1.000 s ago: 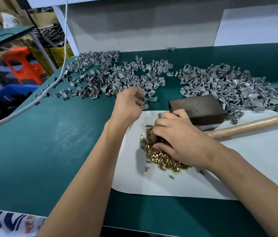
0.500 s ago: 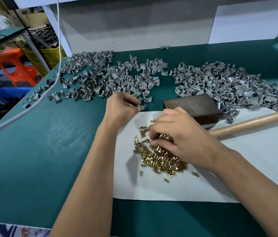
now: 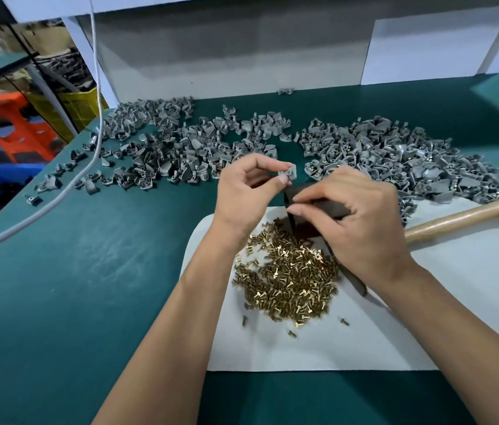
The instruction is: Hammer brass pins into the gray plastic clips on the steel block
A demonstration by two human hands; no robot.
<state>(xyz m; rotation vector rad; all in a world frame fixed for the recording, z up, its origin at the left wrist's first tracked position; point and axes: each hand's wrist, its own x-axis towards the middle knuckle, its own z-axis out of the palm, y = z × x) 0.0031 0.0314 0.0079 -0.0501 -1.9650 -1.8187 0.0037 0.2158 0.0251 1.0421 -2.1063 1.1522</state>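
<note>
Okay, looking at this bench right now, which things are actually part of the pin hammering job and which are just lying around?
Part of the job:
- gray clip held in the left hand
- right hand, fingers pinched over the steel block
- brass pins on the white sheet
- clip piles
- hammer handle

Just lying about:
- gray cable
- orange stool
- yellow crate

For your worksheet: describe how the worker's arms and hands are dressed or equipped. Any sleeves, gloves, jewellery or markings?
Both forearms are bare up to the frame edge, with no sleeves in view. The left hand and right hand wear no gloves. No rings, watch, bracelets, tape or markings show on the sides of the hands and wrists that face the camera. Fingernails are short and unpainted.
</note>
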